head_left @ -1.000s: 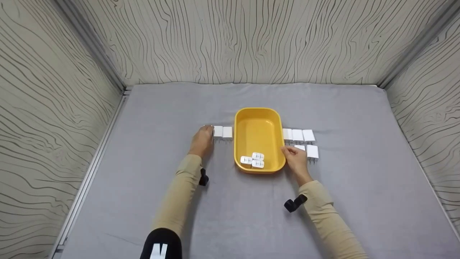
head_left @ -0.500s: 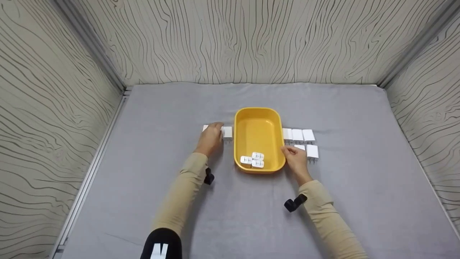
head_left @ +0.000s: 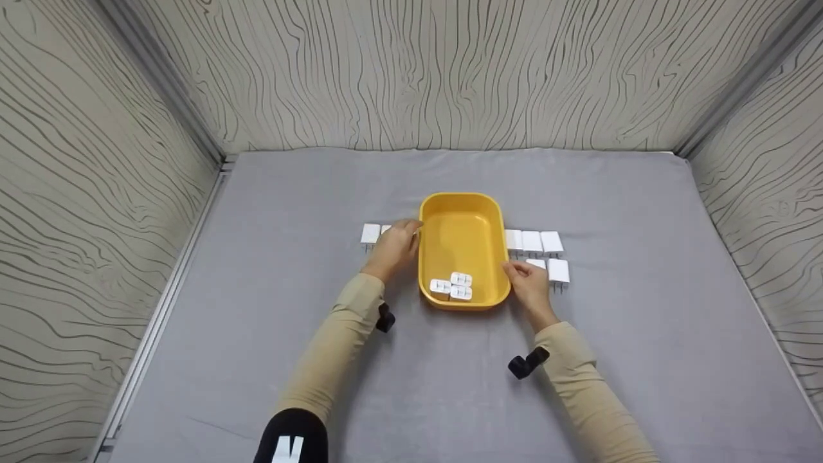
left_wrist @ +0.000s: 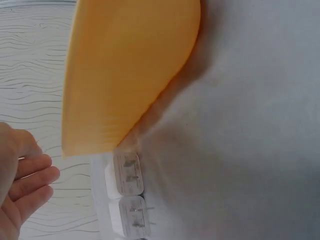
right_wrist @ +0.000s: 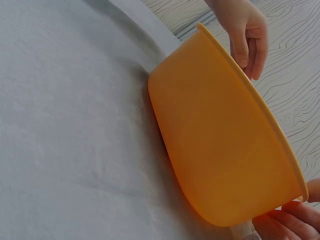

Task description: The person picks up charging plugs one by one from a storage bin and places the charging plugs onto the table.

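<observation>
A yellow plastic bin (head_left: 463,222) stands on the grey cloth, with 3 white charger plugs (head_left: 461,293) at its near end, prongs up. My left hand (head_left: 393,247) hovers at the bin's left rim, fingers loosely extended and holding nothing in the left wrist view. Beneath it runs a row of white charger plugs (left_wrist: 129,173), partly covered by the hand in the head view. On the bin's right side my right hand (head_left: 528,283) pinches the rim between thumb and fingers, also seen in the right wrist view, where the fingers (right_wrist: 292,222) lie against the wall.
Right of the bin, several more charger plugs (head_left: 551,242) lie in two rows, some partly hidden by the bin and right hand. Patterned panels (head_left: 411,77) enclose the back and sides of the cloth-covered table (head_left: 308,186). A black rounded object (head_left: 292,437) shows at the bottom edge.
My left hand has moved rightward along the row of charger plugs to the bin's left rim, uncovering the leftmost plug. The right hand and the bin have stayed put.
</observation>
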`<state>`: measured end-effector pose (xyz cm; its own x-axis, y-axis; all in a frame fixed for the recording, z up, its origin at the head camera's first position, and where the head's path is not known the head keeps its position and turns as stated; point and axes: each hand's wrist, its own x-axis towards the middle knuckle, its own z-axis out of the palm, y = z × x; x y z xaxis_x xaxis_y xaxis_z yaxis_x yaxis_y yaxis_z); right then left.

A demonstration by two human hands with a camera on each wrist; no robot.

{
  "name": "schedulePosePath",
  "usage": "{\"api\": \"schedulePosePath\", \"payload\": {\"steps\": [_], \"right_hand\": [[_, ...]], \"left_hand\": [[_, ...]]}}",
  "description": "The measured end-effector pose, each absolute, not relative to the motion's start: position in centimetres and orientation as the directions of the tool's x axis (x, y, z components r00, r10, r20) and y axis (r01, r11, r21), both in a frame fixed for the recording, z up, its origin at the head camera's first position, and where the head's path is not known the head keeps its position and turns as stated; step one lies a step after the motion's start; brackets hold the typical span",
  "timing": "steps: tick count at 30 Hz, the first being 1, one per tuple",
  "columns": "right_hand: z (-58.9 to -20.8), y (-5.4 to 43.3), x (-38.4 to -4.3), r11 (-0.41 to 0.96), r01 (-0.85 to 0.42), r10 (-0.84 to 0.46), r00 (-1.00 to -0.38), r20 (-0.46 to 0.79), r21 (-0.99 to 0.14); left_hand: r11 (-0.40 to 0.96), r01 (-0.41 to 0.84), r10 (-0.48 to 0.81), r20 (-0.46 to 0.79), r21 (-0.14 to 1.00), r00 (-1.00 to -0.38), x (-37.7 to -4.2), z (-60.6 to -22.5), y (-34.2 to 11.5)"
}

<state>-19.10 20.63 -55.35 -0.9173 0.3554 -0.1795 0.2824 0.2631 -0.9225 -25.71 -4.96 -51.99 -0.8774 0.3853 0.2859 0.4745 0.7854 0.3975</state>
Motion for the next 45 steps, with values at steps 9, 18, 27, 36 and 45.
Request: {"api": "schedulePosePath", "payload": {"steps": [9, 18, 27, 36, 45], "right_hand": [[-55.3, 20.6, -19.2, 0.251, 0.275, 0.361, -0.916, -0.174, -0.928], [-55.3, 20.6, -19.2, 0.259, 0.293, 0.362, -0.913, -0.188, -0.920], [-55.3, 20.6, -19.2, 0.296, 0.278, 0.356, -0.920, -0.164, -0.914], [-55.4, 20.7, -19.1, 0.281, 0.282, 0.357, -0.918, -0.173, -0.918], [-55.4, 20.7, -19.1, 0.271, 0.270, 0.366, -0.917, -0.160, -0.924]], "left_hand": [[0.769, 0.509, 0.440, 0.257, 0.388, -0.861, -25.3, -51.9, -4.1], [0.737, 0.575, 0.506, 0.272, 0.356, -0.818, -24.6, -51.8, -3.5], [0.706, 0.595, 0.559, 0.213, 0.383, -0.801, -24.0, -51.5, -2.4], [0.709, 0.571, 0.578, 0.124, 0.413, -0.807, -23.6, -51.3, -1.6], [0.679, 0.595, 0.600, 0.143, 0.430, -0.787, -23.3, -51.4, -0.9]]}}
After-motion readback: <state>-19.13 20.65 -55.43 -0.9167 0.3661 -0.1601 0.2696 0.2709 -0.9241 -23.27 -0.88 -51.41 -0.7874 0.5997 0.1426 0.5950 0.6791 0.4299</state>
